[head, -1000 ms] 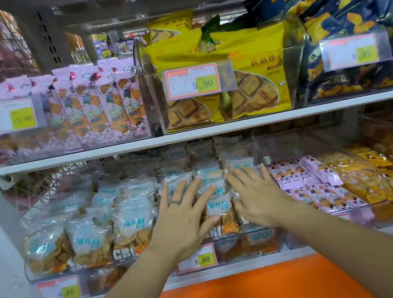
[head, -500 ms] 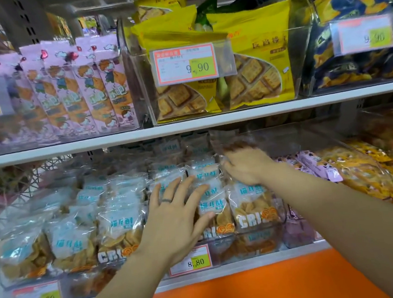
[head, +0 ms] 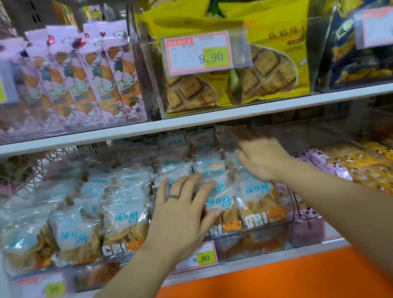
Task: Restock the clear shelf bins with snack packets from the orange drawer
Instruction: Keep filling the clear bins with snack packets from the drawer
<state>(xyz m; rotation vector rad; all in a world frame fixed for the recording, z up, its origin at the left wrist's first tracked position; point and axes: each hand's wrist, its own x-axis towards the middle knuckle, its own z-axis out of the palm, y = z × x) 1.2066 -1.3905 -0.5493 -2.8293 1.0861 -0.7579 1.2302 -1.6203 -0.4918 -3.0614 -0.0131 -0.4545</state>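
Packets (head: 258, 205) in the lower clear bin (head: 289, 212) look light, slippery, crushable, best taken by their sealed tops; my left hand (head: 182, 216) lies flat on them, my right hand (head: 261, 164) open behind.

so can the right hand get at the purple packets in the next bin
Probably yes: the right hand is just left of the purple packets, which lie uncovered close beside its wrist.

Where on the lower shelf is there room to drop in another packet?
Free: the rear of the clear plastic bin behind the small purple packets, right of the right hand. Crowded: the clear blue-labelled crisp packets under the left hand fill their bin.
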